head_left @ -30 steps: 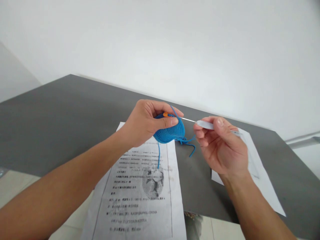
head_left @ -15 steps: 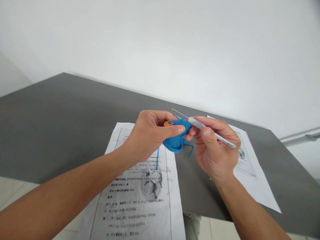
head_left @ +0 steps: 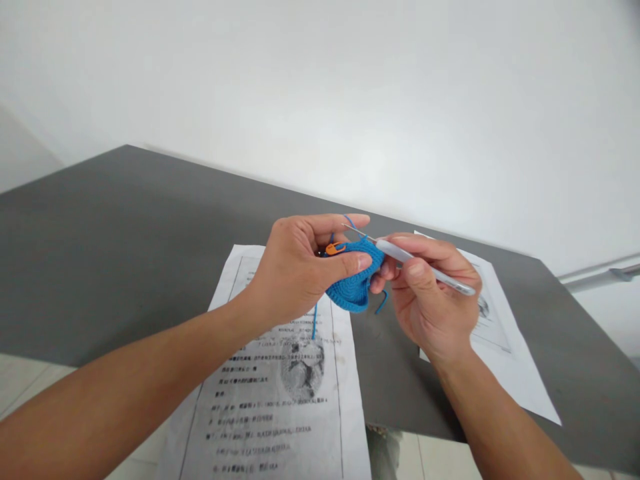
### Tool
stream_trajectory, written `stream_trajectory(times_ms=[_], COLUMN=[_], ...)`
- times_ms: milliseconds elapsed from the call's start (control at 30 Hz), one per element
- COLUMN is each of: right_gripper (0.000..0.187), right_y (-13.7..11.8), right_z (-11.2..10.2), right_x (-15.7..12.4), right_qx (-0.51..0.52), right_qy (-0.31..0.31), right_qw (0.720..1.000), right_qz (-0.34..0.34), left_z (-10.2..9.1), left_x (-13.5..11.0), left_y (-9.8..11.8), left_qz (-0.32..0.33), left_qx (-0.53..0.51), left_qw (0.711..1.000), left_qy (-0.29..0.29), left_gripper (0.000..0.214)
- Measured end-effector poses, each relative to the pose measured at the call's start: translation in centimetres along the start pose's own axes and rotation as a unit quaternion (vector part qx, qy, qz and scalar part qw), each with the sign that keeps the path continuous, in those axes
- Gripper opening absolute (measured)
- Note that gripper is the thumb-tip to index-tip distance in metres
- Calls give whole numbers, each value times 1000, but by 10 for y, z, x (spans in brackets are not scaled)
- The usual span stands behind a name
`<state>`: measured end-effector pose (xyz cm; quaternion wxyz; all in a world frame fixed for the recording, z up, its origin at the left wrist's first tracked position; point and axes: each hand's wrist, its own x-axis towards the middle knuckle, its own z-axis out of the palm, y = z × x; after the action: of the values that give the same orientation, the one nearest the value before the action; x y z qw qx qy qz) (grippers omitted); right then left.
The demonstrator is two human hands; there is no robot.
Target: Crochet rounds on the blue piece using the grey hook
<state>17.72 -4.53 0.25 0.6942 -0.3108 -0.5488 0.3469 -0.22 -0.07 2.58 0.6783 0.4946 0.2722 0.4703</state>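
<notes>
My left hand (head_left: 305,263) pinches a blue crochet piece (head_left: 350,290) between thumb and fingers, its index finger stretched out above with blue yarn (head_left: 349,221) over it. An orange stitch marker (head_left: 335,249) is clipped to the piece's upper left edge. My right hand (head_left: 433,287) grips a crochet hook (head_left: 400,253) with a pale handle like a pen. The hook's thin metal shaft points up and left, with blue yarn around it at the top edge of the piece. Some right fingertips touch the piece's right side.
A printed sheet (head_left: 280,413) with text and a dark picture lies under my left hand, over the table's near edge. Another printed sheet (head_left: 520,360) lies at the right, partly behind my right hand. The grey table (head_left: 125,253) meets a white wall (head_left: 320,100).
My left index finger has straightened and lifted, raising the yarn. The crochet piece has tilted and dropped slightly. The hook has stayed nearly in place.
</notes>
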Motion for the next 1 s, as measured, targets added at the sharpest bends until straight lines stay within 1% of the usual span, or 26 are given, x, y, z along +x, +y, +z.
stream_trajectory(times_ms=[167,367,567,700,867,1000], right_gripper=[19,17,17,16,14,13], right_y=[0,-3,-5,-8,-11,-13], right_z=[-2,-8,-11,-13,-18,-20], right_x=[0,1,2,4,5,5], right_qx=[-6,-32,-48,-49,-53,-56], right_qy=[-4,-34,-50,-60,-67,-76], right_qw=[1000,999,997,997,996,995], right_qz=[5,-13,-18,-18,-25,-23], left_z=[1,3,6,5,6,6], left_x=[-2,-3,-4,-7,-8,-7], left_y=[2,7,10,9,7,7], left_qz=[-12,5,11,35,85,90], left_qx=[21,87,119,155,215,233], left_qw=[1000,996,993,987,972,968], left_qy=[6,5,6,8,32,33], left_gripper=[58,53,57,52,47,44])
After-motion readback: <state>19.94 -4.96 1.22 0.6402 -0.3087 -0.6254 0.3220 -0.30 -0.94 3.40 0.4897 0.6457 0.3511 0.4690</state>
